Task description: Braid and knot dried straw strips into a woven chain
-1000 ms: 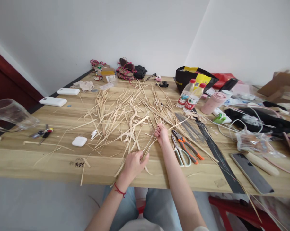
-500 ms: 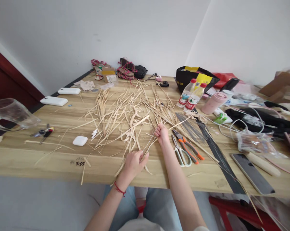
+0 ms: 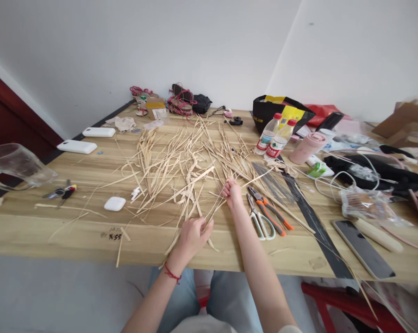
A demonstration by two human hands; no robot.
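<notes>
Near the table's front edge, my left hand [image 3: 195, 232] is closed with thumb and fingers together on the lower end of a thin pale straw strip [image 3: 215, 205]. Farther up, my right hand [image 3: 232, 190] has its fingers curled round the strip's other end, so it stretches slanting between both hands. Inside the fists the strip is hidden. Loose straw strips [image 3: 170, 162] lie in a tangle beyond my hands, with a braided piece [image 3: 191, 172] among them. White-handled scissors [image 3: 260, 224] and orange-and-grey pliers [image 3: 271, 213] rest just right of my right forearm.
Two water bottles [image 3: 280, 141], a pink cup [image 3: 308, 148] and a black bag [image 3: 264, 113] stand back right. A phone [image 3: 363, 248] lies front right. On the left are a clear pitcher [image 3: 19, 164], keys [image 3: 65, 192] and a white earphone case [image 3: 115, 203].
</notes>
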